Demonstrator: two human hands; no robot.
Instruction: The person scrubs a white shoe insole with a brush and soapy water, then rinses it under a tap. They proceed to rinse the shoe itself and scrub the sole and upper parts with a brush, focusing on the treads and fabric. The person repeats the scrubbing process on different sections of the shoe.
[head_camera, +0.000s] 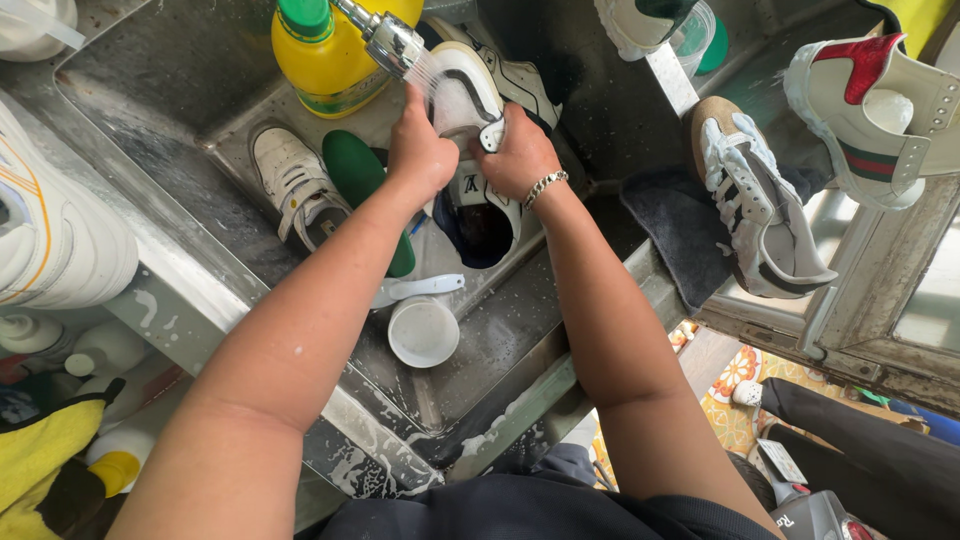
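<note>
Closest to the person, below both forearms, a white cup (423, 332) lies in the steel sink (180, 130) with a white scoop (425, 288) just beyond it, and soap foam streaks the sink's front rim. Farther up, the left hand (420, 152) and the right hand (517, 157) are both closed around a white sneaker with dark trim (470, 100), gripping it from either side and holding it over the sink; a chain bracelet (545, 184) sits on the right wrist. Just left of the left hand a green insole (358, 170) lies in the sink, and beside that a small white shoe with straps (295, 185). Right above the hands, a spray faucet head (392, 42) sends water onto the held sneaker. Beyond the left hand stands a yellow bottle with a green cap (325, 55). To the right of the right hand, on the bench edge, a grey-and-white sneaker (760, 205) rests on a dark cloth (670, 230); farther right, a white sneaker with red and green trim (880, 110) sits on the window ledge.
</note>
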